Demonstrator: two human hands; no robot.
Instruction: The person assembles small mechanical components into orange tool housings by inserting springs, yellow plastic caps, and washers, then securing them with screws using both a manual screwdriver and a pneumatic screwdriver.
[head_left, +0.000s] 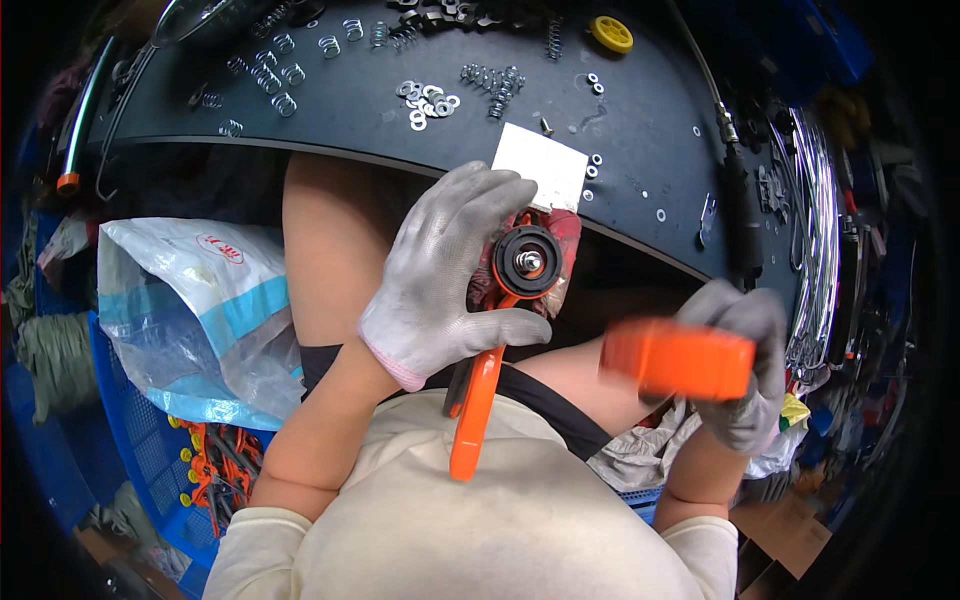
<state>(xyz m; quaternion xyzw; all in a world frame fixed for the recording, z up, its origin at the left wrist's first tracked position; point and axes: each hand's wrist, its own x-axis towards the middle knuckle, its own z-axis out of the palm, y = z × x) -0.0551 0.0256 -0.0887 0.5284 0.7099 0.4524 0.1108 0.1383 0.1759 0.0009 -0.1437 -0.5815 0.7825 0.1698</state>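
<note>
My left hand (430, 270), in a grey-coated glove, curls round the head of an orange-handled tool (477, 410). The handle points back toward my body. On top of that head sits a black round wheel (505, 272), with a small spring and metal pin standing in its middle. A red cloth-like wad (565, 250) shows beside and behind the wheel, next to a white card (540, 165) at the bench edge. Off to the right, my gloved right hand (760, 350) grips a wide orange part (675, 360), smeared by motion; its exact kind is unclear.
On the dark bench (340, 120) lie loose springs (492, 85), flat washers (428, 102) and a yellow wheel (611, 35). A white-and-blue plastic sack (190, 290) and a blue crate (130, 440) with orange tools (220, 470) stand left. Metal rods (815, 240) lie at the right.
</note>
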